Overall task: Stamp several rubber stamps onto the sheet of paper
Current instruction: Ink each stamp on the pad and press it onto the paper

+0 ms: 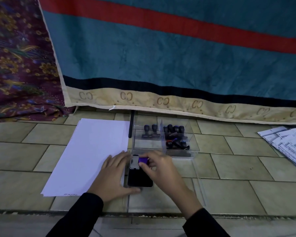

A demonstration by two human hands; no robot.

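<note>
A white sheet of paper (92, 154) lies on the tiled floor at the left. My left hand (114, 175) rests flat on its right edge, fingers spread, thumb beside a dark ink pad (138, 180) with its metal lid (134, 162) open. My right hand (159, 168) pinches a purple object (143, 160) just above the pad's lid; whether it is a stamp or a bottle is unclear. Behind, a clear box holds two black-handled stamps (150, 131) in its left compartment and several more stamps (176, 135) in its right one.
A clear plastic tray wall (200, 185) surrounds the ink pad. A black pen (131, 124) lies beside the box. Printed sheets (287, 144) fan out at the far right. A hanging teal and red cloth (161, 57) and patterned purple fabric (19, 65) close off the back.
</note>
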